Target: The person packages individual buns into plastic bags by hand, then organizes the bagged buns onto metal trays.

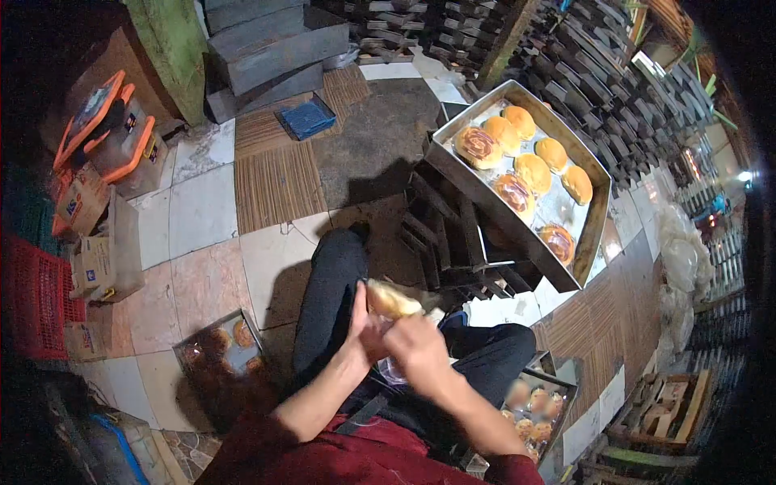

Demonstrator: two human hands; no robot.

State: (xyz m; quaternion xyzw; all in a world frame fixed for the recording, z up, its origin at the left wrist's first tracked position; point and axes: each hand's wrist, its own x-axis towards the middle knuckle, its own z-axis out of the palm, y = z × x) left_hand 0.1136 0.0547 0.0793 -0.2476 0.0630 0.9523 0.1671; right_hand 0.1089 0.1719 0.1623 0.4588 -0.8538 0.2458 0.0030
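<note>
A pale golden bun (394, 300) is held up over my lap, its lower end hidden by my fingers. My left hand (365, 330) is closed round its left side, with the thumb stretched up along it. My right hand (416, 347) is closed in a fist against the bun's lower right; what its fingers grip is hidden. Crumpled clear plastic (392, 372) shows just under the hands. To the right, a large metal tray (540, 220) carries several buns, some plain and some with brown-red swirled topping.
Small trays of buns stand on the floor at the left (260, 327) and right (570, 396) of my legs. A blue tray (307, 117), stacked dark tins (279, 52), a red basket (36, 299) and orange-lidded boxes (121, 153) surround me. Dark moulds (582, 73) pile up behind.
</note>
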